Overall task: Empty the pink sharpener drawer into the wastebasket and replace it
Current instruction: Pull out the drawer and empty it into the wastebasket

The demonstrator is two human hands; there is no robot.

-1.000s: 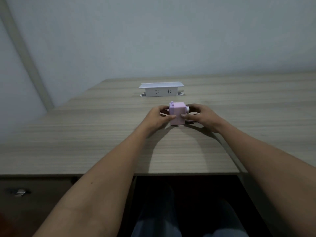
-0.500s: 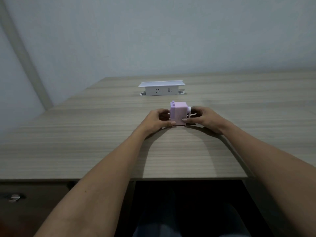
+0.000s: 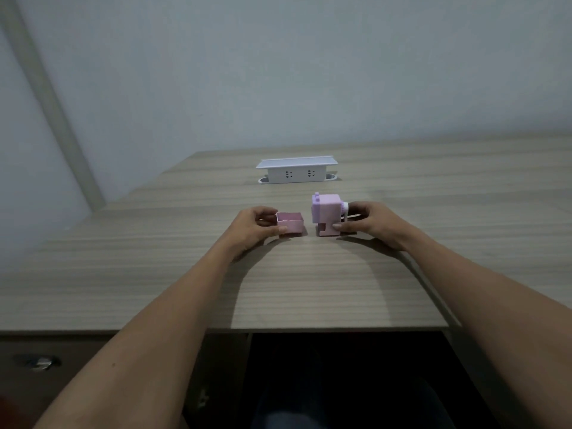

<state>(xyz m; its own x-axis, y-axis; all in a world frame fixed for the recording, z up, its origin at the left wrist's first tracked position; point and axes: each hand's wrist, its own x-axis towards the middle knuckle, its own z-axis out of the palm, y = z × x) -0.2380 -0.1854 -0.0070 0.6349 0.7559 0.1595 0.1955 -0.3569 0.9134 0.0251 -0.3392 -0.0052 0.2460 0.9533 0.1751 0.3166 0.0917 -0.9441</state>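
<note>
Pink plastic, pale and matte, makes up both pieces being handled on a light wood-grain laminate desk (image 3: 185,274). No brand, label or readable writing is showing on either piece.

A person's left hand (image 3: 253,226) is pinching a small open-topped pink rectangular drawer (image 3: 289,223), thumb on its near face and fingers curled behind its left end. The drawer is sitting low at the desk surface, fully out of the sharpener body; whether it is resting on the wood or just above it cannot be told. Its inside is looking shadowed, and any contents cannot be made out.

Just to the right of that hand, with a narrow strip of bare desk between, a boxy pink pencil sharpener body (image 3: 327,213) is standing upright. A square empty slot is showing low on its left side, facing the drawer, and a small knob is sticking up from its top left corner. The person's right hand (image 3: 368,221) is gripping it from the right, thumb on the lower front and fingers wrapping the pale crank part at its right side.

Beyond both hands, a white pop-up socket box with a raised lid (image 3: 296,171) is sitting on the desk; two sockets are facing forward.
</note>
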